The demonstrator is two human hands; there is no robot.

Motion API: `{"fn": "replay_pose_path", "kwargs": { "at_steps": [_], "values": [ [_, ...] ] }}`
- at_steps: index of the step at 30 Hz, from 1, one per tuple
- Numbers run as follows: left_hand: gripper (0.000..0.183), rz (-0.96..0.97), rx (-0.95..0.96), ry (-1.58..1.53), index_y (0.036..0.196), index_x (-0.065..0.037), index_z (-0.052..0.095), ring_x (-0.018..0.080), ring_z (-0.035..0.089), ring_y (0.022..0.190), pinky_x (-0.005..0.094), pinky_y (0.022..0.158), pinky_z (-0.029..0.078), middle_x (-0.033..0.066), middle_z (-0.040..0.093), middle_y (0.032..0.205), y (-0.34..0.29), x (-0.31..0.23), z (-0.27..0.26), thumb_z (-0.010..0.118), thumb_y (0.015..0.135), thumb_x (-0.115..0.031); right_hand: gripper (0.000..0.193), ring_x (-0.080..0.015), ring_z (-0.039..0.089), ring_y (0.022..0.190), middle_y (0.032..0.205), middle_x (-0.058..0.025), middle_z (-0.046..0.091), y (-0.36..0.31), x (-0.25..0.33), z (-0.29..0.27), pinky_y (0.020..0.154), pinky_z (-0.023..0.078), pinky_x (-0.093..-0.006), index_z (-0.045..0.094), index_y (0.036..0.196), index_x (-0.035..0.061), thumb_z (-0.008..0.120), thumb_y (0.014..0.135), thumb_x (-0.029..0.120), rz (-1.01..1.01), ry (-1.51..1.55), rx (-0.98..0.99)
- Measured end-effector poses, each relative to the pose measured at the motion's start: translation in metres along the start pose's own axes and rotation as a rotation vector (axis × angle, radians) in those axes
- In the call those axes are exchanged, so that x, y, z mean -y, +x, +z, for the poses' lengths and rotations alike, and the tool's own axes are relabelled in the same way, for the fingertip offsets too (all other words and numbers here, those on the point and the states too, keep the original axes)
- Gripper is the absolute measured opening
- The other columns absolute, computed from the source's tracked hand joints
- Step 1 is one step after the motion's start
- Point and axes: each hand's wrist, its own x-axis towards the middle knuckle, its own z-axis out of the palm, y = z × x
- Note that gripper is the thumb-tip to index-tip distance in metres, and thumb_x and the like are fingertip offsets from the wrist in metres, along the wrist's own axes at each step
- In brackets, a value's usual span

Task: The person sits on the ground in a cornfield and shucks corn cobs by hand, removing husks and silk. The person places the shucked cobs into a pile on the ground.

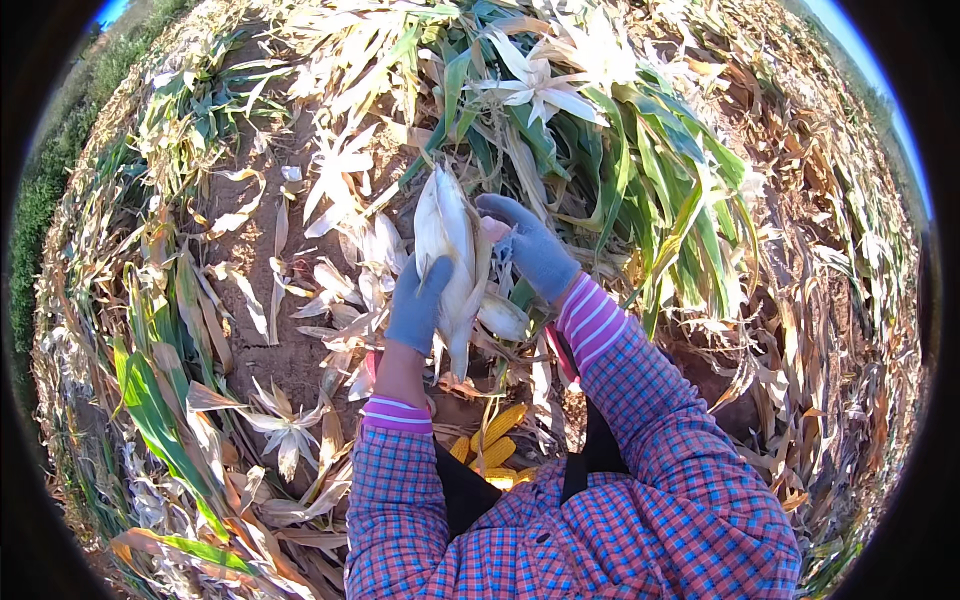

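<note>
An ear of corn [446, 240] in pale, dry husk stands nearly upright in front of me, its tip pointing away. My left hand [418, 302], in a grey-blue glove, is closed around its lower left side, thumb across the husk. Just right of the ear is my right hand [535, 248], gloved alike, with its fingers curled in toward the husk's edge. What those fingers pinch is hidden. Close to my body lie several bare yellow corn cobs [493, 440].
Cut corn stalks with green leaves [640, 180] are heaped ahead and to the right. Opened, empty husks [540, 88] lie on that heap, and another husk [285, 428] rests at lower left. Dry leaves cover much of the brown soil [255, 235]. Green bushes [50, 200] border the far left.
</note>
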Motion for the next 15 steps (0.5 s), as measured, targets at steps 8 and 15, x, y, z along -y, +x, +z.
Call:
{"fn": "replay_pose_path", "kwargs": {
  "at_steps": [8, 15],
  "values": [
    [0.041, 0.046, 0.034, 0.232, 0.125, 0.000, 0.055, 0.0128, 0.055, 0.096, 0.0275, 0.084, 0.046, 0.0043, 0.060, 0.109, -0.003, 0.018, 0.014, 0.058, 0.096, -0.028, 0.041, -0.0093, 0.050, 0.092, 0.101, -0.0043, 0.059, -0.002, 0.011, 0.004, 0.085, 0.044, -0.0261, 0.054, 0.122, -0.0003, 0.058, 0.097, 0.032, -0.070, -0.017, 0.023],
    [0.045, 0.164, 0.075, 0.182, 0.129, 0.000, 0.050, 0.0144, 0.053, 0.105, 0.0291, 0.091, 0.044, 0.0072, 0.057, 0.119, -0.007, 0.031, 0.007, 0.060, 0.095, -0.027, 0.037, -0.0105, 0.052, 0.083, 0.090, -0.0077, 0.061, 0.002, 0.002, 0.008, 0.079, 0.046, -0.0286, 0.056, 0.114, 0.0016, 0.056, 0.097, 0.034, -0.237, -0.177, -0.083]
  ]
}}
